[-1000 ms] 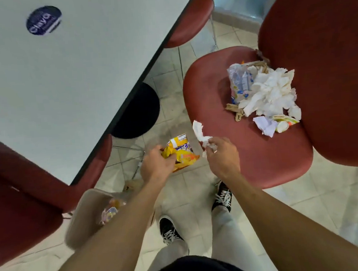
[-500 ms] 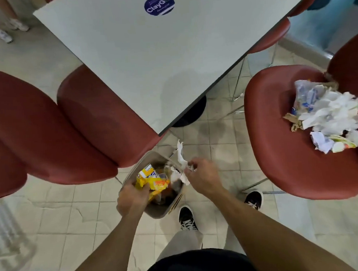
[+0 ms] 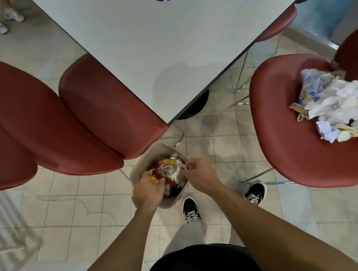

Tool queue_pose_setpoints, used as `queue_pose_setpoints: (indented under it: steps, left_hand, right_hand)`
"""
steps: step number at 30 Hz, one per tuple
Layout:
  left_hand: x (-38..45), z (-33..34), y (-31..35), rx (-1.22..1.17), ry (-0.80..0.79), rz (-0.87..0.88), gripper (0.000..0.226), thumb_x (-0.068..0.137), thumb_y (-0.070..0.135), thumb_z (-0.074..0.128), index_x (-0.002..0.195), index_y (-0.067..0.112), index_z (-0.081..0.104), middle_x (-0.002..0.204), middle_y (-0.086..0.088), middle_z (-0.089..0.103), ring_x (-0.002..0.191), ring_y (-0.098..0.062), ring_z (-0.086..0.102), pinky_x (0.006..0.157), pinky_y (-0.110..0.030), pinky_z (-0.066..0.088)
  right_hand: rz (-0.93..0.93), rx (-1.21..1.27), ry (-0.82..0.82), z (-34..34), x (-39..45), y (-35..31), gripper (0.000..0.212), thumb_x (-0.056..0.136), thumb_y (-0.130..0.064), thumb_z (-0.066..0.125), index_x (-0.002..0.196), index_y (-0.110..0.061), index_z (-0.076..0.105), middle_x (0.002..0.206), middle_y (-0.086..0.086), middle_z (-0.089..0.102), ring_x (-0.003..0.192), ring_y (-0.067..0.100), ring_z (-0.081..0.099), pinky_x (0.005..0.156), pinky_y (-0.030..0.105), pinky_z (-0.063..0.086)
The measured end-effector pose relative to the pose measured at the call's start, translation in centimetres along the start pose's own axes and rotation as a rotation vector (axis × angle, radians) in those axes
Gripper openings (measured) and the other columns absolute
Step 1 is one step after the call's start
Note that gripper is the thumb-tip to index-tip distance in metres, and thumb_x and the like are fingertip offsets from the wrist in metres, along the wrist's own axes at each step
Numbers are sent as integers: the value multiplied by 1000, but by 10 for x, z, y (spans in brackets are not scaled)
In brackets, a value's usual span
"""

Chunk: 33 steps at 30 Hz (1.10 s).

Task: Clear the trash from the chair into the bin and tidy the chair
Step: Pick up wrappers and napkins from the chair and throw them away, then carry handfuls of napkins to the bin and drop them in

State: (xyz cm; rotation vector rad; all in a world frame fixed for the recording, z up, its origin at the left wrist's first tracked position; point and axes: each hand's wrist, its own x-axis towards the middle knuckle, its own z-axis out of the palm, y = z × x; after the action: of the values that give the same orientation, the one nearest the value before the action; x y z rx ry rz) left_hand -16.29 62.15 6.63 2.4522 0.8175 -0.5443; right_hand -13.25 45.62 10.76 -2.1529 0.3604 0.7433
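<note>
Presently: left hand grips yellow wrapper, right hand pinches tissue over bin; chair trash pile seemingly light, crushable, best gathered from beneath.

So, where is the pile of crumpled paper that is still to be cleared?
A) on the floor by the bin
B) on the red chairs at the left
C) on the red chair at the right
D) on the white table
C: the paper pile lies on the seat of the right chair, away from the bin.
</note>
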Motion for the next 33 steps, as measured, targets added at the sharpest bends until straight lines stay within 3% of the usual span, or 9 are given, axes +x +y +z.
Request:
queue_pose_setpoints:
  steps: [5, 8, 11, 14, 18, 22, 29, 33]
  left_hand:
    - [-3, 13, 31, 29, -33, 140, 35, 81, 43, 66, 112, 31, 56, 116, 2, 59, 105, -23, 57, 85, -37, 50]
    - [-6, 22, 59, 3, -95, 243, 32, 80, 38, 68, 110, 29, 59, 113, 2, 57, 104, -22, 57, 87, -35, 48]
    - [-5, 36, 89, -21, -202, 337, 26, 76, 35, 69, 100, 32, 60, 109, 3, 61, 100, -19, 58, 91, -38, 50]
    - [-12, 52, 125, -23, -267, 379, 32, 80, 31, 71, 110, 29, 60, 112, 4, 59, 102, -15, 56, 92, -35, 49]
    - [-24, 81, 180, 15, -295, 472, 38, 81, 32, 72, 116, 28, 59, 114, 3, 59, 106, -15, 55, 94, -35, 48]
    - [-41, 115, 239, 80, -368, 533, 41, 84, 29, 71, 122, 26, 57, 118, 3, 56, 110, -15, 54, 96, -32, 46]
    - [-67, 192, 343, 152, -448, 634, 39, 79, 27, 70, 117, 28, 59, 110, 5, 57, 101, -17, 57, 89, -30, 47]
    - [-82, 245, 403, 220, -507, 709, 38, 79, 31, 74, 115, 28, 60, 106, 3, 57, 99, -17, 59, 90, -35, 50]
  right_hand:
    - [36, 28, 37, -20, -1, 19, 28, 92, -22, 60, 119, -17, 63, 116, 2, 64, 100, 16, 61, 78, 20, 44]
    - [42, 65, 61, -41, -1, 33, 31, 93, -21, 59, 124, -17, 60, 114, 1, 61, 82, 9, 57, 62, 12, 42]
    - [64, 88, 102, -66, 3, 49, 31, 92, -22, 59, 123, -18, 60, 115, 3, 64, 92, 14, 59, 81, 24, 48]
    - [90, 122, 138, -97, 9, 72, 30, 91, -22, 60, 120, -18, 61, 111, 4, 65, 85, 12, 56, 77, 21, 42]
    - [143, 173, 193, -146, 15, 108, 28, 89, -21, 60, 117, -17, 64, 110, 6, 67, 102, 20, 62, 83, 23, 44]
    - [227, 228, 253, -201, 20, 156, 31, 87, -23, 61, 117, -19, 65, 111, 5, 67, 107, 22, 61, 90, 26, 45]
    - [311, 282, 357, -293, 32, 252, 32, 86, -20, 62, 118, -17, 66, 118, 6, 68, 112, 25, 61, 100, 36, 47]
    - [359, 314, 419, -340, 48, 312, 34, 88, -20, 62, 121, -18, 64, 124, 4, 65, 117, 22, 57, 103, 34, 44]
